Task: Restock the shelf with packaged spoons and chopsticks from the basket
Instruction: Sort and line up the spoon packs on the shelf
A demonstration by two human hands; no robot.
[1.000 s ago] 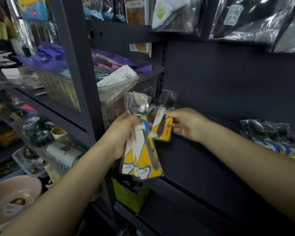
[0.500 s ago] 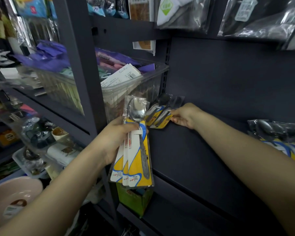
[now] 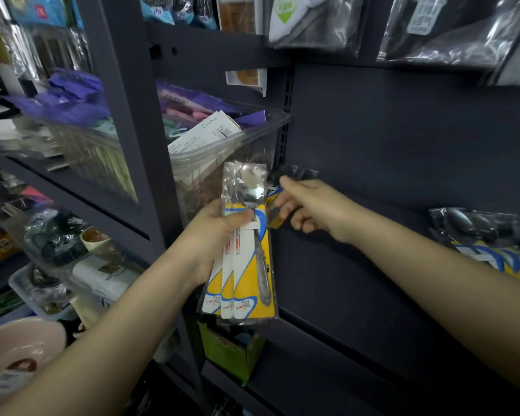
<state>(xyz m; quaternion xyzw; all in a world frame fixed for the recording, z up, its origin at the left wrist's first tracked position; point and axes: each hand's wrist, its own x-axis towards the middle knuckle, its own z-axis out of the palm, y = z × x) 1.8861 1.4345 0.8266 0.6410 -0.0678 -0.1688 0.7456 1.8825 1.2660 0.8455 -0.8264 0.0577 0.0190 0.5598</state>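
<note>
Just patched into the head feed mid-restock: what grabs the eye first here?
At centre, the left hand grips a fanned stack of yellow-and-white packaged spoons, upright in front of the dark shelf panel. Right beside it, the right hand pinches one more spoon packet against that panel. At the right edge, a bunch of matching spoon packets sits on the shelf.

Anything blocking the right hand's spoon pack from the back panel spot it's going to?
Nothing visible does. The right hand holds a spoon pack right at the dark back panel, which is bare around it. The left hand holds its stack of spoon packs nearer the camera and lower left, overlapping that pack's left edge in this view.
</note>
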